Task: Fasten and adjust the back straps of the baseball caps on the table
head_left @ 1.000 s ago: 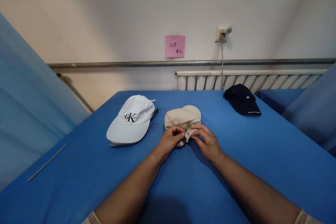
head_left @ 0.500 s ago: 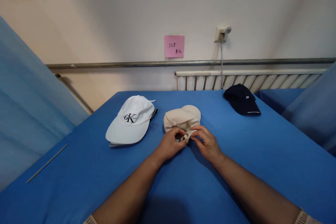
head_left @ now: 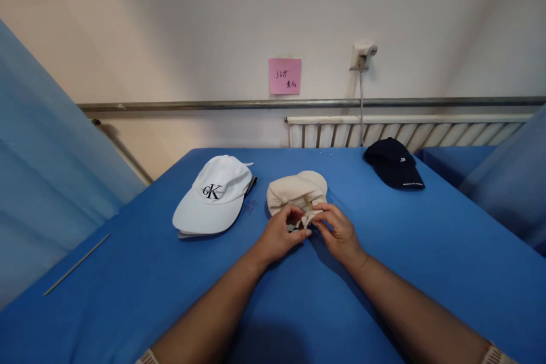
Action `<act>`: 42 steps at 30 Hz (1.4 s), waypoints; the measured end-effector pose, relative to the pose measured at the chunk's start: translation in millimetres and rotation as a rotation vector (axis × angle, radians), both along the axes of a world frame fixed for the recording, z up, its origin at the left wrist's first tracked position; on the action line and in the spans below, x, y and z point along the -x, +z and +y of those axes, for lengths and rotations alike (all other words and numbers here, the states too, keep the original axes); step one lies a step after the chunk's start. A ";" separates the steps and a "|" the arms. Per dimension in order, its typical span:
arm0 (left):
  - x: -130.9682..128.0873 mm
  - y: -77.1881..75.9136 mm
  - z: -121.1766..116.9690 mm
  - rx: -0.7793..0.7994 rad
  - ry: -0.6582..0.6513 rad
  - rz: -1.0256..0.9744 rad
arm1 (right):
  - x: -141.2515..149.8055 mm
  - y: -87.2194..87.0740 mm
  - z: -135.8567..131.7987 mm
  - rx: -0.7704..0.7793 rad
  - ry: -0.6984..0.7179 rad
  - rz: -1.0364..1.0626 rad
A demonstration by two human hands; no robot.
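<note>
A beige cap (head_left: 294,189) lies in the middle of the blue-covered table, its brim pointing away from me and its back strap towards me. My left hand (head_left: 284,233) pinches the strap at the back from the left. From the right, my right hand (head_left: 336,234) grips the same strap (head_left: 307,219) between thumb and fingers. The fingertips of both hands nearly meet there, and they partly cover the strap and its fastening. To the left, a white cap (head_left: 217,196) with black "CK" style lettering rests on top of another cap, of which only dark and grey edges show.
A dark navy cap (head_left: 393,164) lies at the back right of the table (head_left: 170,307). On the left edge is a thin stick (head_left: 77,264). Behind stand a white radiator (head_left: 405,131), a metal rail (head_left: 222,105) and a plugged-in cable (head_left: 362,102). Blue curtains (head_left: 46,170) hang at both sides.
My left fingers have shifted slightly on the strap, the thumb reaching a little further right. The strap end between my hands has turned a little. The other caps have stayed put.
</note>
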State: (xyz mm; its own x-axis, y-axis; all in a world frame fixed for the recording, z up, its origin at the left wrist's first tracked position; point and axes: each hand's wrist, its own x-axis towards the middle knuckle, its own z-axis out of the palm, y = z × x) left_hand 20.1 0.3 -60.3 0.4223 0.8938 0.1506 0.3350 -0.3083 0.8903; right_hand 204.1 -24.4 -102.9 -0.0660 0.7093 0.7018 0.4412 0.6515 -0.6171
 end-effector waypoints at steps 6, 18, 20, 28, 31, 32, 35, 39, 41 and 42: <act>-4.5 -1.3 -8.0 -0.182 0.075 0.182 | -0.5 -2.6 1.9 -0.012 0.008 -0.022; -0.5 -0.9 -2.1 -0.009 -0.023 0.058 | 3.3 0.4 0.6 0.108 0.064 0.054; -0.7 -1.9 -0.7 0.011 0.011 0.032 | 3.9 -1.1 1.6 0.184 0.030 0.096; -2.0 -0.8 -1.2 -0.032 0.017 0.085 | 2.7 -10.1 5.4 0.331 -0.075 0.090; -1.7 -0.8 -2.5 -0.088 0.032 0.139 | 3.0 -7.6 4.1 0.300 -0.053 0.079; -1.6 -1.2 -2.6 -0.096 0.035 0.147 | 3.1 -6.0 3.6 0.284 -0.036 0.068; -1.7 -3.1 -1.9 -0.084 0.027 0.117 | 3.4 -0.9 2.3 0.250 0.021 0.033; -3.5 -4.9 -0.4 0.026 0.020 -0.014 | 3.8 0.9 2.4 0.277 0.046 0.049; -4.1 -4.9 0.1 0.095 0.006 -0.083 | 4.6 -1.1 3.3 0.319 0.052 0.089; -4.1 -4.6 0.4 0.123 -0.003 -0.108 | 5.1 -2.6 3.8 0.341 0.054 0.112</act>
State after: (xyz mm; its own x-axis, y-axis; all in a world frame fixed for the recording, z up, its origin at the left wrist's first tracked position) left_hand 24.2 0.7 -64.9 0.4121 0.9072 0.0845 0.2345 -0.1952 0.9523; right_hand 199.0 -20.6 -105.4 -0.0459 0.9016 0.4302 0.3286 0.4203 -0.8458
